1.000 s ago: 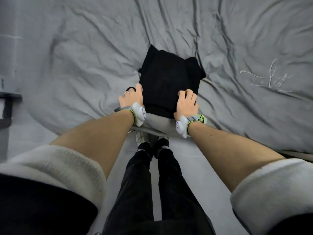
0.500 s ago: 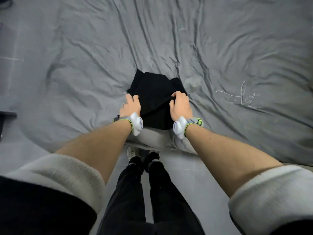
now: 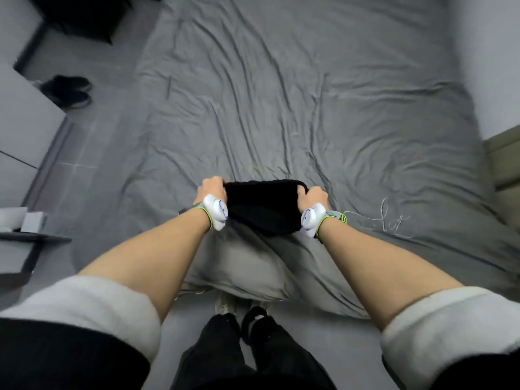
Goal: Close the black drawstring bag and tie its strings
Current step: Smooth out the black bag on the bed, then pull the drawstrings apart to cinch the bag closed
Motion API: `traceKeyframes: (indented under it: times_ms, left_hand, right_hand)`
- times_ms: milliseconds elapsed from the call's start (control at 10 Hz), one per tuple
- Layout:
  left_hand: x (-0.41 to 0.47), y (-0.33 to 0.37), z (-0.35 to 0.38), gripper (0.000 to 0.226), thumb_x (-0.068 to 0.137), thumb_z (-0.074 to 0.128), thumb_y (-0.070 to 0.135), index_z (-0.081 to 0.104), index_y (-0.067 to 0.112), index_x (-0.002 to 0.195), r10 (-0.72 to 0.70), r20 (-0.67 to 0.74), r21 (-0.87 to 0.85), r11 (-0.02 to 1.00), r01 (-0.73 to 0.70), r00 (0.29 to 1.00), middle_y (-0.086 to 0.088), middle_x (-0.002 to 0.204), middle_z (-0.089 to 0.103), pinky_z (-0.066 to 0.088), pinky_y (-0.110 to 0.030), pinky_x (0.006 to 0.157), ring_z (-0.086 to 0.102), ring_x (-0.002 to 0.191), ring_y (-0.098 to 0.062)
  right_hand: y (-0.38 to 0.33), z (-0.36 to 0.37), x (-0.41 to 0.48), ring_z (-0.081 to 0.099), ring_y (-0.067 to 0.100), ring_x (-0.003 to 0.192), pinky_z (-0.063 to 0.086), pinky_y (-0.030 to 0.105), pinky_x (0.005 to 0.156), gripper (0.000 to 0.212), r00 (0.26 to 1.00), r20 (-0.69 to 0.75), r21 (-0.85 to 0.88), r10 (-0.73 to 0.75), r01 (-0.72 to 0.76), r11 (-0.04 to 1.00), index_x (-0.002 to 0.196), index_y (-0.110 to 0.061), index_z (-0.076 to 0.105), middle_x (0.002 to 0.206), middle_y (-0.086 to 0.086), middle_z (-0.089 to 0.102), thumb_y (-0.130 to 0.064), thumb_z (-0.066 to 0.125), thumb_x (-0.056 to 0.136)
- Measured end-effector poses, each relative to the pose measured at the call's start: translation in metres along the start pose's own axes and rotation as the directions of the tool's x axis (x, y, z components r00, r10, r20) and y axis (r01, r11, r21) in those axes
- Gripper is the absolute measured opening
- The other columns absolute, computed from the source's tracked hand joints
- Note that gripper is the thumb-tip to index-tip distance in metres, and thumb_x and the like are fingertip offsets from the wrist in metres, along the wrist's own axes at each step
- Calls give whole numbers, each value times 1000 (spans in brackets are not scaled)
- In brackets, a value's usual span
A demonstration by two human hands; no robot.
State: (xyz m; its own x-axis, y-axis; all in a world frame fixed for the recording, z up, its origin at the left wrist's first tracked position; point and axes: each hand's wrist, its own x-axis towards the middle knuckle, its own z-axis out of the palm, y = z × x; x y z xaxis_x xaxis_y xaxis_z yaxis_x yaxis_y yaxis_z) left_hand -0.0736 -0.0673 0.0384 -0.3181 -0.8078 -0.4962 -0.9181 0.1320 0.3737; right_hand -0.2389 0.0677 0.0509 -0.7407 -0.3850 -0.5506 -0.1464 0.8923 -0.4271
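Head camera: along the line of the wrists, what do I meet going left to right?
Left hand gripping one end → black drawstring bag stretched between the hands → right hand gripping the other end → loose white string lying on the grey sheet.

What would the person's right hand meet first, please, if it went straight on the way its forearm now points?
Probably only the wrinkled grey bed sheet. The right hand, gripping the black drawstring bag, points up the bed, and nothing else shows in that line, though its height above the sheet is unclear.
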Motion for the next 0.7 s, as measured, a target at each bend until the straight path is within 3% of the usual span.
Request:
traceKeyframes:
  times_ms: [200,400,500,600,700]
  left_hand:
    - [-10,7,-21,37,88,34,1,50,6,122,-27,46,77,997,23,999,-27,127,52,44,-42,96,52,116,-42]
    - [-8,9,-32,35,93,39,12,44,3,127,-92,107,41,995,88,990,-25,130,54,44,-41,98,52,120,-41]
    - [-7,16,-37,38,94,44,15,44,-2,128,-128,102,-88,987,137,987,-24,131,56,41,-36,101,53,123,-37]
    - [-8,30,-38,40,95,42,13,46,-11,127,-164,68,-291,940,177,984,-25,131,57,37,-32,105,54,125,-34]
    - [-8,34,-42,41,97,37,13,45,-10,130,-135,84,-280,948,154,987,-27,134,54,40,-33,102,52,126,-35]
  right_hand:
    - [-4,-21,-18,59,41,109,47,39,92,33,992,123,-182,41,-18,983,105,-1,58,121,25,59,-27,40,95]
    - [-15,-29,-25,54,35,121,44,38,101,48,977,204,-424,67,27,905,142,-17,39,132,20,54,-30,37,96]
    - [-18,-36,-25,56,34,118,43,37,102,49,977,211,-478,37,70,875,145,-22,36,130,18,57,-31,33,97]
    - [-29,-38,-23,52,32,126,35,35,108,52,980,151,-273,126,-82,959,141,-12,43,135,20,55,-37,23,100]
    - [-36,-37,-16,44,32,134,29,34,111,58,974,98,-105,206,-195,975,138,3,43,142,22,48,-37,21,101]
